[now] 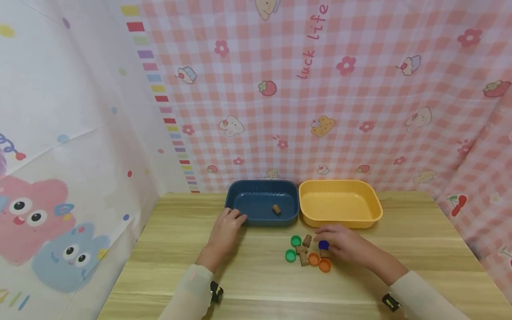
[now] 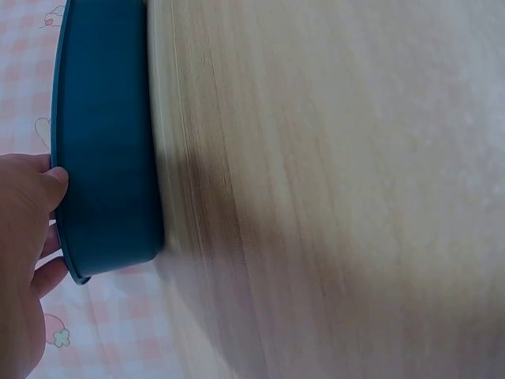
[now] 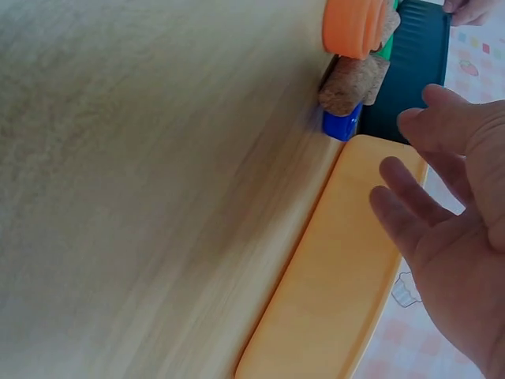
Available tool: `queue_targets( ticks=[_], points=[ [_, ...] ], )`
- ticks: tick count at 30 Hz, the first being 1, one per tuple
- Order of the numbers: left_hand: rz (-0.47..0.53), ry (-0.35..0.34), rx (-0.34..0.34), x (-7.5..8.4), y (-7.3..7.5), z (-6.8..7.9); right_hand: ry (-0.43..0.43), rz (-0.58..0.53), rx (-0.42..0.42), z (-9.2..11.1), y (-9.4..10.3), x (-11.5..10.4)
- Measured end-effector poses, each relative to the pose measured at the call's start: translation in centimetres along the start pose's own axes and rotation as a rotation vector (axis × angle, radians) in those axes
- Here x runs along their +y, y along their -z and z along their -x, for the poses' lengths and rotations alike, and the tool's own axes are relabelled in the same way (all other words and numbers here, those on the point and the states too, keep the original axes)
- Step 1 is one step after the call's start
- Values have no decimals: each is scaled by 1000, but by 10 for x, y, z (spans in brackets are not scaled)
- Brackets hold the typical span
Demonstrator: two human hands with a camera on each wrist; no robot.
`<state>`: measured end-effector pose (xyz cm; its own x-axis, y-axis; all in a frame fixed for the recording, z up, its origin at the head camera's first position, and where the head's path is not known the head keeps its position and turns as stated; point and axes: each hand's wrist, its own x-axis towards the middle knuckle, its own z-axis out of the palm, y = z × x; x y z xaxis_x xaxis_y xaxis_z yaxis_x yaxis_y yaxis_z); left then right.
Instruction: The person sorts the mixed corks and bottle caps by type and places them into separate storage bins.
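Note:
At the front left corner of the dark blue tray, my left hand holds the rim. The left wrist view shows the left thumb on one side of that rim and fingers on the other. A single cork lies in this tray. My right hand hovers beside a blue bottle cap, fingers apart and holding nothing in the right wrist view. Close by lie several corks, two green bottle caps and two orange bottle caps. One cork is partly hidden by the blue cap.
A yellow tray stands right of the blue one, nearly touching it. Both sit at the back of the wooden table, against a pink checked cloth. The right hand is just in front of the yellow tray.

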<state>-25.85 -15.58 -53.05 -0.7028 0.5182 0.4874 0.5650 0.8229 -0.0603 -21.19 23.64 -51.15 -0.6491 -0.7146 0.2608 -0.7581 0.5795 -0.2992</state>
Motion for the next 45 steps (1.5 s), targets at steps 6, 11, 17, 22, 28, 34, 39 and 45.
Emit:
queue_targets(
  ticks=[6,11,17,22,28,34,39,45],
  points=[
    [-2,1,6,-1,0,-2,-37,-25,-70,4,-1,5],
    [-1,-1,-2,-1,1,-2,16,-2,-75,3,-6,6],
    [12,4,2,0,3,0,44,23,-57,0,-10,5],
    [4,3,-6,0,3,1,54,35,-49,-1,-11,6],
    [2,7,-3,0,1,1,42,17,-63,-2,-13,8],
    [7,6,6,1,0,1,4,11,-65,-1,-17,9],
    [10,3,11,1,1,0,-61,2,-93,-2,-18,9],
    [2,-5,18,1,1,-1,-120,2,-103,-4,-18,10]
  ],
)
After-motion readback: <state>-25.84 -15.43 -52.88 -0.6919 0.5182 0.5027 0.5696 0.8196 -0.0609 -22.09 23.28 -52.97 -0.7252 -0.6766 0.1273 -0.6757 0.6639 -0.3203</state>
